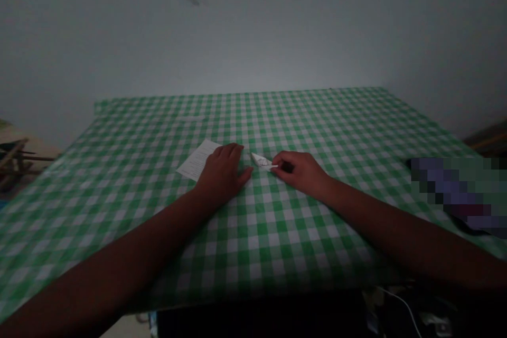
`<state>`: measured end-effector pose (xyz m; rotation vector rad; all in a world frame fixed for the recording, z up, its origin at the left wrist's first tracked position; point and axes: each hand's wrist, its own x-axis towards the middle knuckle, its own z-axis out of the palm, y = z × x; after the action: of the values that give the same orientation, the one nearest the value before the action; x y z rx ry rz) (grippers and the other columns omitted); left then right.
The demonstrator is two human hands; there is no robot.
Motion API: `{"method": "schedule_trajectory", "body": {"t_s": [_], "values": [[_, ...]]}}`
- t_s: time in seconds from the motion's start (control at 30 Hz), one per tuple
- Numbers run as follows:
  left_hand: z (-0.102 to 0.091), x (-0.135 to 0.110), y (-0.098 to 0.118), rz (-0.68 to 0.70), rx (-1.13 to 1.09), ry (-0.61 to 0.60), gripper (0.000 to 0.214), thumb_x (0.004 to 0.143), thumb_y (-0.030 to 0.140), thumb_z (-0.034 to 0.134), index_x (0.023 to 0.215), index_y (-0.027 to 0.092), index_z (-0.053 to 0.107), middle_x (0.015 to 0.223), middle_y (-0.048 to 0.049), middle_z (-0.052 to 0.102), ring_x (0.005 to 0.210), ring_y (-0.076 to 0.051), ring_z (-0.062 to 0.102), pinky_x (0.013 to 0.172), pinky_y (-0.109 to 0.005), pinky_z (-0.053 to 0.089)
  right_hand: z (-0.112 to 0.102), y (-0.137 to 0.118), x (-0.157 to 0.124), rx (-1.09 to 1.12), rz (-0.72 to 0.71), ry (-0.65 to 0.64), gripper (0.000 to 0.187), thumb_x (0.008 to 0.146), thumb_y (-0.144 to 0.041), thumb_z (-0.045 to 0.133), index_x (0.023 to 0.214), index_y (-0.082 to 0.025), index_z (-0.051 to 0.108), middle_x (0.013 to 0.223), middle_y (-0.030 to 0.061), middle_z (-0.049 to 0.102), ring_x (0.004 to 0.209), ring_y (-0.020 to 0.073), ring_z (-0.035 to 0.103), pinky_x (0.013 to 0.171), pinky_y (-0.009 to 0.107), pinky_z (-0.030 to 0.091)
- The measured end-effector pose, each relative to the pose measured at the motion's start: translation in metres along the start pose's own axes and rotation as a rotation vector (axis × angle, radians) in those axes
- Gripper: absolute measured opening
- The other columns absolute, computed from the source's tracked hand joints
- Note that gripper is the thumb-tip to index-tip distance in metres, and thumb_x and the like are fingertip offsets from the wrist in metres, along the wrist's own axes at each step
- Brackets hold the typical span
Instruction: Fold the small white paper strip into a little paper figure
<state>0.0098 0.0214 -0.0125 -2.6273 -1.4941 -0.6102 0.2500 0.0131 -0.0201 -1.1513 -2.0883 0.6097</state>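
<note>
My left hand (224, 171) lies flat on the green-and-white checked tablecloth (277, 116), fingers stretched out, its far edge resting on a white sheet of paper (197, 159). My right hand (299, 170) is closed in a pinch on a small folded piece of white paper (262, 160), which points left toward my left hand's fingertips. The two hands are a short gap apart near the middle of the table.
A dark object, blurred out, lies on the cloth at the right edge (459, 193). A plain pale wall (253, 26) stands behind the table. Wooden furniture (13, 158) shows at the far left, and a white cable (400, 301) hangs below the front edge.
</note>
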Motion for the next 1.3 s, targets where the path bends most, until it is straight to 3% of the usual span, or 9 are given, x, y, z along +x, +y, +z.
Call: {"method": "schedule_trajectory", "body": {"t_s": [0.33,0.57,0.93,1.13,1.3], "values": [[0.011,-0.004,0.002,-0.050,0.085,-0.047,0.055,0.093,0.042,0.055,0.133,0.006,0.046,0.137,-0.0252,0.053,0.129,-0.036,0.050,0.105,-0.051,0.044,0.013,0.001,0.005,0.218,0.214,0.108,0.014,0.086,-0.024,0.065,0.100,-0.020,0.068,0.086,0.0027,0.073,0.076,0.0159,0.070,0.075,0.033,0.057],[0.011,-0.005,0.004,0.030,-0.015,-0.034,0.045,0.092,0.036,0.055,0.128,0.010,0.049,0.132,-0.0207,0.057,0.123,-0.033,0.054,0.103,-0.052,0.045,0.023,0.006,0.012,0.358,0.284,0.044,0.033,0.081,-0.013,0.069,0.113,-0.020,0.065,0.104,0.0092,0.075,0.092,0.0187,0.073,0.089,0.040,0.059],[0.005,-0.006,0.012,0.260,-0.177,-0.109,0.025,0.091,0.028,0.059,0.110,0.012,0.062,0.108,-0.0130,0.063,0.100,-0.026,0.058,0.093,-0.045,0.051,0.039,-0.003,0.030,0.423,0.381,0.076,0.044,0.078,-0.010,0.069,0.121,-0.016,0.062,0.117,0.0161,0.070,0.106,0.0226,0.070,0.096,0.044,0.056],[0.006,-0.005,0.010,0.322,-0.280,-0.116,0.023,0.090,0.017,0.060,0.113,0.014,0.061,0.113,-0.0102,0.062,0.107,-0.021,0.059,0.097,-0.037,0.052,0.041,-0.006,0.035,0.486,0.426,0.122,0.037,0.082,-0.014,0.063,0.120,-0.017,0.063,0.120,0.0147,0.070,0.109,0.0229,0.069,0.096,0.041,0.056],[0.006,-0.004,0.005,0.358,-0.385,-0.098,0.027,0.085,0.012,0.061,0.113,0.015,0.061,0.118,-0.0113,0.059,0.114,-0.022,0.057,0.101,-0.041,0.052,0.047,-0.003,0.031,0.508,0.458,0.180,0.042,0.086,-0.021,0.061,0.127,-0.018,0.058,0.127,0.0129,0.067,0.111,0.0221,0.068,0.096,0.041,0.055]]}}
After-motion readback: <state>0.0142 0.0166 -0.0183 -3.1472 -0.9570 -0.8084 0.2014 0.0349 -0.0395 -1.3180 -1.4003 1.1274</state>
